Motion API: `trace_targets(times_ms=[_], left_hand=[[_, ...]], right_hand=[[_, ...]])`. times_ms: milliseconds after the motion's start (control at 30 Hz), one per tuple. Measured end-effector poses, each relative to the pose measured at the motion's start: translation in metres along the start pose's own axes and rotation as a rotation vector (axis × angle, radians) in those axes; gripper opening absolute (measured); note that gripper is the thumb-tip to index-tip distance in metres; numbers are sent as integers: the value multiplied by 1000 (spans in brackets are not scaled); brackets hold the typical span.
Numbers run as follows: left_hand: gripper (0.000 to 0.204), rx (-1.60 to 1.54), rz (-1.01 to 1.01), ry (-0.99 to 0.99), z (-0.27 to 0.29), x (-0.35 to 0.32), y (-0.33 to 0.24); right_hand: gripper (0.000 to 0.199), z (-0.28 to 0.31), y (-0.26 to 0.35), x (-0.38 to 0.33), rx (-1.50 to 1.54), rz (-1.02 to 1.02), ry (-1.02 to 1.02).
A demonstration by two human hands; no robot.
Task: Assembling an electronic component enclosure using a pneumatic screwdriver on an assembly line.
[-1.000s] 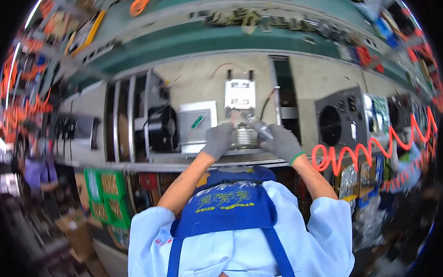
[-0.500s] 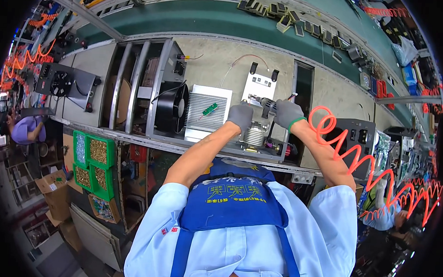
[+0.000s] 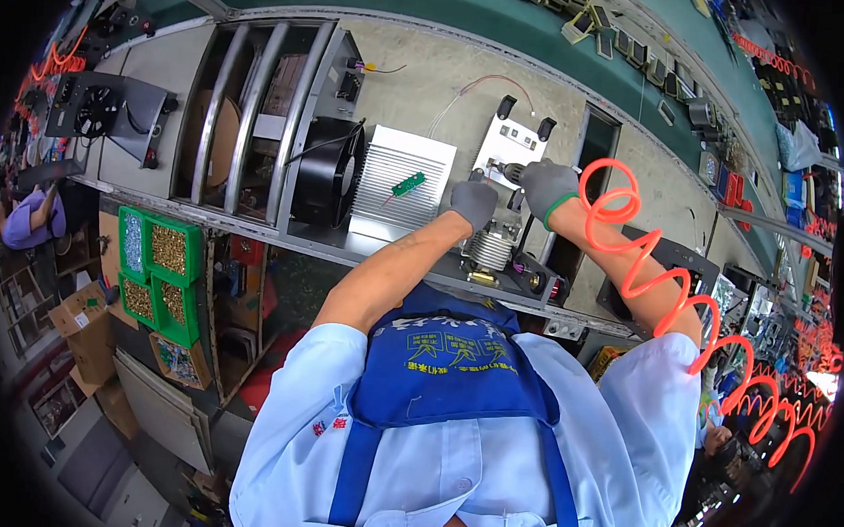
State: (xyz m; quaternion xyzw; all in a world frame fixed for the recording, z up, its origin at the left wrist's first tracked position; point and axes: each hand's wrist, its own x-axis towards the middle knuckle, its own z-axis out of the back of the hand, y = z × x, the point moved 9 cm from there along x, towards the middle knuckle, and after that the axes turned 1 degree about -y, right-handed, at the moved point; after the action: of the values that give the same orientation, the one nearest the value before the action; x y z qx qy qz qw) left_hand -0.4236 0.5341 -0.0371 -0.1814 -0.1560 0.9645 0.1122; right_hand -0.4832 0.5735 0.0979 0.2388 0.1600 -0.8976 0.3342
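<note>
My right hand [image 3: 547, 186], in a grey glove with a green cuff, is wrapped round a dark power screwdriver [image 3: 512, 173]. The screwdriver's tip points left, over a pale metal plate [image 3: 517, 137] with black feet at its far corners. My left hand [image 3: 473, 206], also gloved, is closed at the plate's near left edge, its fingertips close to the screwdriver's tip. What those fingers hold, if anything, is hidden. Just nearer than the plate sits a ribbed metal cylinder [image 3: 490, 250]. Left of my left hand lies a finned heat sink [image 3: 405, 161] with a small green circuit board [image 3: 408, 184] on it.
A black fan [image 3: 328, 172] stands left of the heat sink. An orange coiled hose [image 3: 631, 215] hangs across my right forearm. Green bins [image 3: 173, 275] of small metal parts stand at lower left. Metal rails [image 3: 250, 118] cross the bench's left part. Another person [image 3: 35, 217] is at far left.
The view has turned slightly. My right hand and the screwdriver have moved farther over the plate. My left hand has stayed beside the plate, and its fingers are still closed.
</note>
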Motion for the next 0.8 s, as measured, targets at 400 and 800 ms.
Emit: trace_targets(times_ms=[400,800], left_hand=[[17,-2,7,77,-6,4,-8],[19,5,46,75,-9,11,-3]], right_hand=[[23,-10,23,49,56,325,331],[24,-5,21,66,611,613,562]])
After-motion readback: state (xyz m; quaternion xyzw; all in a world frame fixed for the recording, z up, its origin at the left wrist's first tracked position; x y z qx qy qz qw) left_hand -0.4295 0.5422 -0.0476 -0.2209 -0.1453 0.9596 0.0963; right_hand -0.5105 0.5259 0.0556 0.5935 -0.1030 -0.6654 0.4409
